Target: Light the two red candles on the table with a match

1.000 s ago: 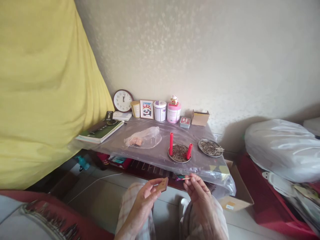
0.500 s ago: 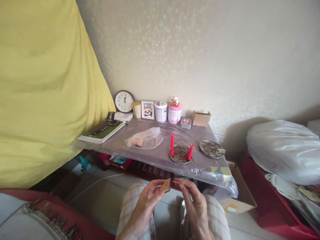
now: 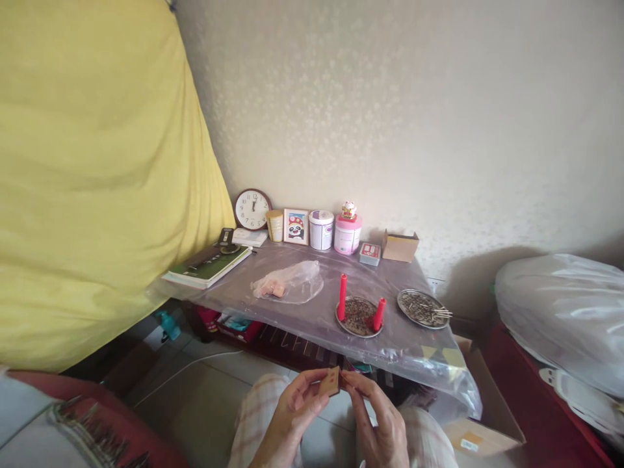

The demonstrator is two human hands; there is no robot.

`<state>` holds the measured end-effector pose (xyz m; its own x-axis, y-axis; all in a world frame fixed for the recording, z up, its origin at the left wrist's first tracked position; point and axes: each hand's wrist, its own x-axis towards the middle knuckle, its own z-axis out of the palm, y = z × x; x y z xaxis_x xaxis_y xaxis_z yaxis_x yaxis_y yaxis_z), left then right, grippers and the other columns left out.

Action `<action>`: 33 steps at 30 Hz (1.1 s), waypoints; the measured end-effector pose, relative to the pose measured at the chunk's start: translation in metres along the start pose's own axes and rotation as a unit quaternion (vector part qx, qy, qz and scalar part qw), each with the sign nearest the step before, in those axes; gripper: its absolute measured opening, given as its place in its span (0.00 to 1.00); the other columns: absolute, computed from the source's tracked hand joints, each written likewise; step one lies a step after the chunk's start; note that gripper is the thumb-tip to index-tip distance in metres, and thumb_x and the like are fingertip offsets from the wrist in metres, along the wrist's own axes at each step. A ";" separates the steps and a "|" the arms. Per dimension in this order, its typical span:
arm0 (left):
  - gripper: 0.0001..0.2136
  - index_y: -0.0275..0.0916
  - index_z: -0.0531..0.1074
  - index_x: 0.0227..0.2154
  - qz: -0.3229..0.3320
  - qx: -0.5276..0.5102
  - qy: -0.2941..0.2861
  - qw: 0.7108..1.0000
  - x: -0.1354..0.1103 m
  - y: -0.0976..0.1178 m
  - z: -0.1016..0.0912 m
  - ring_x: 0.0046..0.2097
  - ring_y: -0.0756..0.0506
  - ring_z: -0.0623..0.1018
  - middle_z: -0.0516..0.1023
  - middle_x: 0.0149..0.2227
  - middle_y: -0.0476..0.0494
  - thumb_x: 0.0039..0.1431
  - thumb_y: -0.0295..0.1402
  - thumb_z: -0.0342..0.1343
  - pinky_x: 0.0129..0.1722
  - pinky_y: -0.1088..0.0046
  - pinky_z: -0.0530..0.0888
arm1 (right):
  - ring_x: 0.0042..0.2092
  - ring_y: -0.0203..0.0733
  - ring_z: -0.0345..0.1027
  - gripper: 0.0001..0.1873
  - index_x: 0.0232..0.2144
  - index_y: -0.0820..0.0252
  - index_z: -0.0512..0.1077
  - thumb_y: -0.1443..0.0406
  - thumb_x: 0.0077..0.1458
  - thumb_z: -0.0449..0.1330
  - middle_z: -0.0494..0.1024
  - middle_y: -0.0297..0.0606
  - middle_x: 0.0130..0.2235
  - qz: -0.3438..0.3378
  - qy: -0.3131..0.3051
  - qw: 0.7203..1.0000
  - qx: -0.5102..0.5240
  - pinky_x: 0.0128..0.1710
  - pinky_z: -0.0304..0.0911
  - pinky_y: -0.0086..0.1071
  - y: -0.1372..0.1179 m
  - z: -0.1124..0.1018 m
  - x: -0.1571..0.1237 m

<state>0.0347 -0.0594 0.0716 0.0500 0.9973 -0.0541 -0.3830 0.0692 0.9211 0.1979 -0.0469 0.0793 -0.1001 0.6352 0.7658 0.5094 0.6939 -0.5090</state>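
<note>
My left hand is closed around a small brown matchbox, held over my lap. My right hand pinches a thin match, its tip right at the side of the matchbox; the fingers hide most of the stick. Beyond my hands, on the table, a round metal plate carries two red candles, a tall one standing upright and a shorter one leaning slightly. I see no flame on either. Right of it, a second metal plate has several matchsticks lying across its rim.
A plastic sheet covers the table. A clear plastic bag lies mid-table, books at the left. Along the back stand a clock, a framed panda picture, tubs and a small cardboard box. A yellow curtain hangs left.
My right hand has come closer to the matchbox, bringing the match against its side. The whole view has shifted slightly, so the table sits lower and further right.
</note>
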 end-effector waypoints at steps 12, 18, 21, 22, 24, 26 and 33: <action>0.18 0.39 0.79 0.42 -0.006 0.002 0.002 1.000 0.002 0.002 0.001 0.53 0.32 0.77 0.83 0.48 0.33 0.50 0.41 0.66 0.57 0.52 0.69 | 0.45 0.41 0.80 0.12 0.50 0.56 0.71 0.67 0.65 0.56 0.83 0.41 0.44 -0.013 -0.028 1.000 -0.003 0.46 0.74 0.27 0.014 0.002 -0.010; 0.15 0.39 0.79 0.41 0.001 -0.005 0.007 1.000 0.001 0.004 0.003 0.53 0.32 0.77 0.84 0.47 0.35 0.51 0.41 0.65 0.57 0.53 0.68 | 0.45 0.43 0.80 0.12 0.49 0.55 0.72 0.68 0.63 0.58 0.83 0.40 0.44 -0.004 -0.039 0.999 0.000 0.47 0.74 0.28 0.018 0.004 -0.014; 0.14 0.40 0.79 0.40 -0.004 -0.005 0.014 1.000 0.002 0.004 0.004 0.52 0.33 0.77 0.84 0.46 0.36 0.52 0.40 0.64 0.57 0.55 0.68 | 0.46 0.43 0.80 0.12 0.49 0.54 0.72 0.68 0.63 0.58 0.83 0.39 0.45 0.000 -0.045 0.999 -0.003 0.47 0.74 0.28 0.015 0.004 -0.011; 0.14 0.40 0.79 0.40 -0.005 -0.004 0.015 1.000 0.002 0.004 0.003 0.52 0.34 0.78 0.84 0.46 0.37 0.53 0.40 0.64 0.56 0.56 0.69 | 0.46 0.42 0.80 0.12 0.48 0.54 0.72 0.68 0.63 0.58 0.83 0.39 0.44 0.001 -0.045 0.999 -0.004 0.47 0.74 0.27 0.015 0.004 -0.010; 0.13 0.41 0.79 0.40 -0.010 -0.003 0.013 1.000 0.003 0.002 0.002 0.52 0.35 0.78 0.84 0.46 0.38 0.54 0.40 0.63 0.55 0.58 0.69 | 0.45 0.42 0.80 0.12 0.49 0.54 0.72 0.68 0.63 0.58 0.83 0.39 0.44 0.000 -0.045 0.999 -0.001 0.47 0.74 0.27 0.014 0.004 -0.009; 0.12 0.43 0.79 0.40 -0.012 -0.004 0.009 1.000 0.004 0.001 0.000 0.52 0.36 0.78 0.84 0.46 0.39 0.55 0.40 0.62 0.55 0.60 0.69 | 0.46 0.42 0.80 0.13 0.49 0.54 0.72 0.68 0.63 0.58 0.83 0.39 0.45 -0.001 -0.047 0.999 0.005 0.47 0.74 0.28 0.015 0.004 -0.009; 0.15 0.42 0.78 0.42 -0.024 -0.030 0.031 0.999 0.005 -0.005 0.000 0.53 0.36 0.77 0.83 0.48 0.37 0.54 0.42 0.63 0.55 0.58 0.69 | 0.47 0.42 0.79 0.12 0.49 0.54 0.72 0.68 0.63 0.58 0.83 0.40 0.45 0.009 -0.051 0.999 0.011 0.49 0.73 0.28 0.016 0.006 -0.011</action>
<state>0.0367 -0.0551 0.0672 0.0135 0.9924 -0.1222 -0.4363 0.1158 0.8923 0.2020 -0.0407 0.0603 -0.1775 0.6784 0.7129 0.4925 0.6884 -0.5325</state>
